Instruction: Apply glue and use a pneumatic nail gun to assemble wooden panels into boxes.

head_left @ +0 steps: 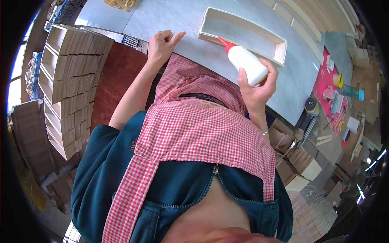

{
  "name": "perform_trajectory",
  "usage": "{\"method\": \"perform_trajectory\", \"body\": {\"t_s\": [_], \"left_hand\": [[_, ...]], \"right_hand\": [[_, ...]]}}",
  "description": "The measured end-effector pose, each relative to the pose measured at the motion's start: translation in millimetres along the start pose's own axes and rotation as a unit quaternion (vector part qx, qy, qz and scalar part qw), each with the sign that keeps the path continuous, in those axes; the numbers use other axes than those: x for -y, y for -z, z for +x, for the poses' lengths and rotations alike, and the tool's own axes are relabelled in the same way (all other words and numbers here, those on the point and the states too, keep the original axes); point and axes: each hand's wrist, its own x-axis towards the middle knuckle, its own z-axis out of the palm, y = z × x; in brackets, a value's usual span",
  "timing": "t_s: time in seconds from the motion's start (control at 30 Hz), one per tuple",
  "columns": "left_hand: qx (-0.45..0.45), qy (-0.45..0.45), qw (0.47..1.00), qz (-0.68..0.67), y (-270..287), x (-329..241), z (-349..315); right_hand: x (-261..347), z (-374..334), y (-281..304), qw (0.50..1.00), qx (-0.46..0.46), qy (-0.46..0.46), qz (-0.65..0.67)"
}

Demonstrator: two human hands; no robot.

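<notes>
Table (162, 18) first: pale grey marbled top, smooth, slight sheen, 1 seam line visible toward its left end. Off its left side, stacked wooden boxes (77, 73): many layers, thin pale boards, visible grain, rows of square-cut edges. Worker at the near edge wears a red-and-white checked apron (202, 129), woven cloth, creased at the waist, over a dark teal zip top.

On the table, in front of the worker: a long narrow wooden frame (279, 50). Light raw timber, thin walls, rectangular, lying flat and slanting down toward the right.

Squeeze bottle (249, 67) is up over the near side of that frame, in the right hand (259, 87). White plastic, smooth, rounded cylinder, tilted, pointing up-left. Right hand is wrapped round the lower body, thumb on 1 side, fingers on the other. Left hand (162, 44) sits at the table edge, well apart from the frame: fingers half curled, thumb sticking out, nothing in it that I can see.

Small stuff: tan rubbery loops (121, 4) heaped at the far side; red tapered nozzle (226, 43), tip at the frame's near wall. Can't tell if it's touching.
</notes>
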Motion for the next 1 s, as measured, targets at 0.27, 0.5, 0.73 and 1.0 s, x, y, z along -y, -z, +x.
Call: {"method": "perform_trajectory", "body": {"t_s": [0.27,0.5,0.73,1.0], "left_hand": [[0.019,0.034,0.999,-0.007,4.1,-9.5,-0.1],[0.008,0.031,0.999,-0.01,0.8,-5.7,0.9],[0.014,0.023,1.0,-0.012,3.0,-2.7,0.7],[0.027,0.04,0.998,-0.043,3.0,1.4,1.2]], "right_hand": [[-9.8,-10.6,34.5,0.998,-0.057,-0.019,-0.033],[-20.1,-22.6,65.6,0.989,-0.109,-0.053,-0.082],[-30.5,-33.4,92.9,0.978,-0.146,-0.09,-0.122],[-43.3,-37.1,110.5,0.964,-0.179,-0.107,-0.164]]}}
